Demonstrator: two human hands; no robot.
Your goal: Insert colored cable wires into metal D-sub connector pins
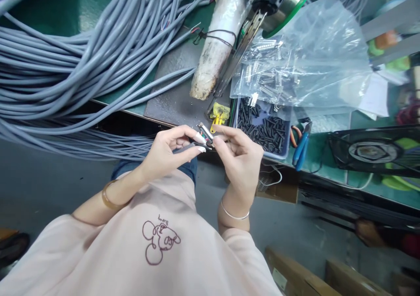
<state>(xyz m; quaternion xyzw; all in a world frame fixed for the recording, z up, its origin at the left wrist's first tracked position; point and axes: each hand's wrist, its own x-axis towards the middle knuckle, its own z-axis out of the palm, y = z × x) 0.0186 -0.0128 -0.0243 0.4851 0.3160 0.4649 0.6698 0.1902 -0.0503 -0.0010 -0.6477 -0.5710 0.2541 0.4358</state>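
A small multi-pin cable connector (205, 132) with fine coloured wires at its pins is held between my two hands, just off the table's front edge. My left hand (172, 148) pinches the grey cable (187, 147) right behind the connector, thumb below and fingers above. From the other side, my right hand (239, 153) closes its thumb and forefinger at the connector's right end. Its other fingers are curled and partly hidden. Just beyond the fingertips lies a yellow tool-like piece (218, 117) on the dark mat (170, 99).
Thick bundles of grey cable (82, 68) cover the left. A wrapped white cylinder (215, 46) leans over the mat beside a soldering-wire-like spool (288, 7). A bin of black pieces (285, 145), a bag of metal connectors (305, 64), blue-handled pliers (302, 149) and a fan (374, 151) stand right.
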